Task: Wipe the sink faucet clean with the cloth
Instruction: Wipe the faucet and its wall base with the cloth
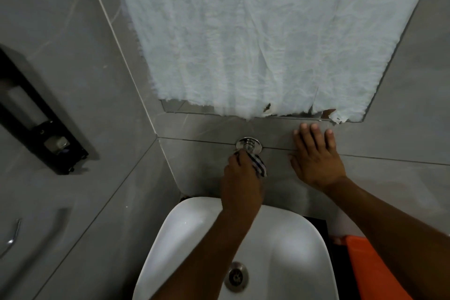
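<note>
view from the head camera, looking down a grey tiled wall to a white oval ceramic basin (192,226) with a round metal drain (235,276). the wall-mounted chrome faucet (248,144), seen end-on with its round flange against the tile, sits above the basin's back rim; only the flange and a short stretch of the body show, the rest being hidden behind the left hand (239,178). risks, as judged from this pose: the grip covers only the part nearest the wall, so the spout's underside and tip may be missed if the cloth is not worked round; the loose tail of the cloth hangs free and could slip out of the fist and drop into the basin; the bracing palm could slide on smooth tile if weight shifts onto it. the left hand is closed in a fist around a white cloth with dark stripes (258,165), pressing it to the faucet just below the flange. the right hand (316,156) lies flat and spread wide on the tile just beside the faucet, holding nothing, fingertips near the lower edge of a mirror covered with crumpled white paper (267,31).
</note>
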`<state>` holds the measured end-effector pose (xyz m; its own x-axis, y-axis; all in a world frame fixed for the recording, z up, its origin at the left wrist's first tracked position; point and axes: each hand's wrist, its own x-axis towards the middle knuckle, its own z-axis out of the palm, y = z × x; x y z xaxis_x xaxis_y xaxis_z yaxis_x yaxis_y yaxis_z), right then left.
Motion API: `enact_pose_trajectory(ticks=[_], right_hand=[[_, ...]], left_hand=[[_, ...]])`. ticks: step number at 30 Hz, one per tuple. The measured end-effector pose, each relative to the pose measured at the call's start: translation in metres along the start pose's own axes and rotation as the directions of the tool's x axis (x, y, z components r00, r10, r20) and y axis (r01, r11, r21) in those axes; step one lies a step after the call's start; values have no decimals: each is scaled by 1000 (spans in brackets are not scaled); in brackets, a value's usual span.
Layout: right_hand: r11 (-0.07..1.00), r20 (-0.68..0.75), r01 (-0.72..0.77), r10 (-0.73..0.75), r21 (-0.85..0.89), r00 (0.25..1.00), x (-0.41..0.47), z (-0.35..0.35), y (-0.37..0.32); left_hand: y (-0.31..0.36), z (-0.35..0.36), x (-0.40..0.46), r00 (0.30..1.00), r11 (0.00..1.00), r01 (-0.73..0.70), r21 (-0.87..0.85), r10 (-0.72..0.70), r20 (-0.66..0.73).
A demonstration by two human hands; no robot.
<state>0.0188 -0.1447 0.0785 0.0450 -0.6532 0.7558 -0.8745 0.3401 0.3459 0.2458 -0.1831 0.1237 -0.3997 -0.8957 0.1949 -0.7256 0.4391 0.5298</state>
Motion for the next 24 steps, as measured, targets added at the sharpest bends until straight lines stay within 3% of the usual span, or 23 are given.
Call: enact_pose_trajectory(ticks=[1,3,5,8,12,15,17,20,22,24], right_hand=[[1000,5,2,-2,-2,1000,0,-1,-1],[1000,23,-2,2,12,1000,2,-3,-2],[1000,39,-15,14,25,999,2,-6,-4],[999,78,-38,35,36,996,1,-10,-7],[998,126,-52,47,42,991,0,-19,-9],[999,177,-40,33,34,984,3,-29,-8],[998,234,-55,46,33,971,6,-34,-10],[993,316,-113,94,41,944,6,-40,-19],[986,367,-159,129,53,921,8,-45,-25],[971,404,-228,179,76,897,12,-54,-32]], left_hand=[[-9,3,-16,1000,981,16,-191,-18,-9],[-23,4,-37,994,849,107,-518,-98,45],[-32,2,-36,983,744,183,-643,-148,108],[-39,-6,-35,972,721,227,-655,-121,203],[-53,-27,-38,868,552,434,-712,-43,495],[-56,-38,-32,870,693,357,-626,-3,493],[-48,-36,-37,877,720,336,-608,-4,481],[-42,-26,-43,897,684,381,-622,-109,429],[-48,-19,-48,872,554,449,-701,-98,480],[-59,-16,-58,845,498,503,-706,-111,523]])
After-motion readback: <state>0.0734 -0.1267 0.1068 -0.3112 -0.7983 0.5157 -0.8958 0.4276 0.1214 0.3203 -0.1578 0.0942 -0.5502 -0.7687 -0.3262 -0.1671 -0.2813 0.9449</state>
